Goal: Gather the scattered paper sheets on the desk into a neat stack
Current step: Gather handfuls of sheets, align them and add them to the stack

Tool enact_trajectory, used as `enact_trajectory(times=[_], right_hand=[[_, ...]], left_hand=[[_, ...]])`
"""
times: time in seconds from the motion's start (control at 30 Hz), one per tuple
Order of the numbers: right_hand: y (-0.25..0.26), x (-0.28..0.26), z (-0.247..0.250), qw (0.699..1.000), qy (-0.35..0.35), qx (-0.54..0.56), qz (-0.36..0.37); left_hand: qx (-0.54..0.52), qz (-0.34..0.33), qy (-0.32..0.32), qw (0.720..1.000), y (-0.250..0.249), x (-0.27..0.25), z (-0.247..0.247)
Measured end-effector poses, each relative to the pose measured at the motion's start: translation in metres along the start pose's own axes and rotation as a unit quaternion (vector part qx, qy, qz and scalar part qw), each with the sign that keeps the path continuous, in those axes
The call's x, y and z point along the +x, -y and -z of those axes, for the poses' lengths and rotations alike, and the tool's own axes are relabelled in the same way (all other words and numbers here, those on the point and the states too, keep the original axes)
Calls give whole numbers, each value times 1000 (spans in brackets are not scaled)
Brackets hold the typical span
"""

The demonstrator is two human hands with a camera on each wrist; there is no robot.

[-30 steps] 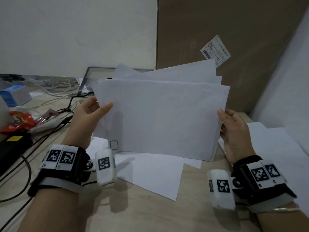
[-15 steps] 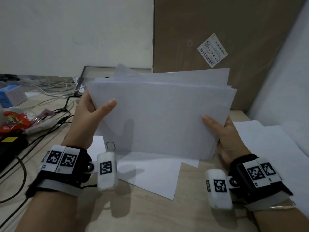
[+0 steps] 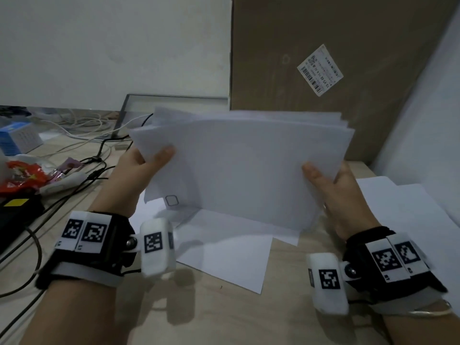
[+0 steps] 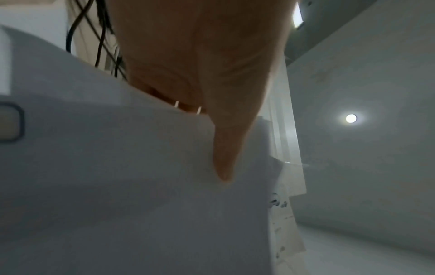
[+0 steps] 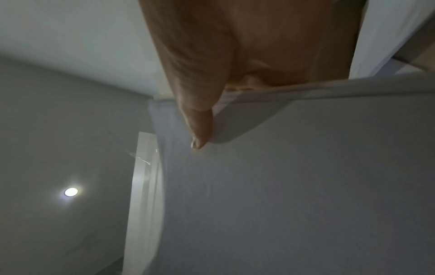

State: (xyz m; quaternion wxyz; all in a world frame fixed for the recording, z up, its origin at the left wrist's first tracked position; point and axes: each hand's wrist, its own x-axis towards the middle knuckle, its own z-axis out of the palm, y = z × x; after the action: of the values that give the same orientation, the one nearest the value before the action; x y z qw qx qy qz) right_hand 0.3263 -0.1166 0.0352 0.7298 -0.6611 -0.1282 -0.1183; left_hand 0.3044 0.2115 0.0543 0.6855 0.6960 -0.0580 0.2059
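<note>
Both hands hold a sheaf of white paper sheets upright on edge above the desk. My left hand pinches its left edge, thumb on the near face and fingers hidden behind. My right hand pinches the right edge the same way. The sheets' top edges are uneven and fan out at the back. In the left wrist view the thumb presses on the sheaf; in the right wrist view the thumb lies on the sheaf. Loose sheets lie flat on the desk beneath, more paper at the right.
A tall cardboard panel with a barcode label stands behind the sheaf. Cables, a blue box, red snack wrappers and a black device crowd the left of the wooden desk. A framed pane leans on the wall.
The sheaf has dropped lower and its edges have drawn closer together. My right thumb moved from beside the edge onto the near face of the sheets.
</note>
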Motion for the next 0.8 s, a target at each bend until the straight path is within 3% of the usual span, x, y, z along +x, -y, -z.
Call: enact_trajectory(times=[0.2,0.37,0.57,0.7,0.8], right_hand=[[-8,3,2,998,-35,36,-37],[-16,0,5,992,28,79,-90],[-8,0,2,998,-33,39,-29],[9,-1,-1,996,-19,78,44],[10,1,1,996,12,76,37]], left_hand=[[11,56,50,997,12,1,5],[-16,88,89,992,21,-2,-2],[-30,59,-19,998,17,2,-15],[-20,16,-57,998,9,2,-14],[-21,10,-59,998,10,4,-8]])
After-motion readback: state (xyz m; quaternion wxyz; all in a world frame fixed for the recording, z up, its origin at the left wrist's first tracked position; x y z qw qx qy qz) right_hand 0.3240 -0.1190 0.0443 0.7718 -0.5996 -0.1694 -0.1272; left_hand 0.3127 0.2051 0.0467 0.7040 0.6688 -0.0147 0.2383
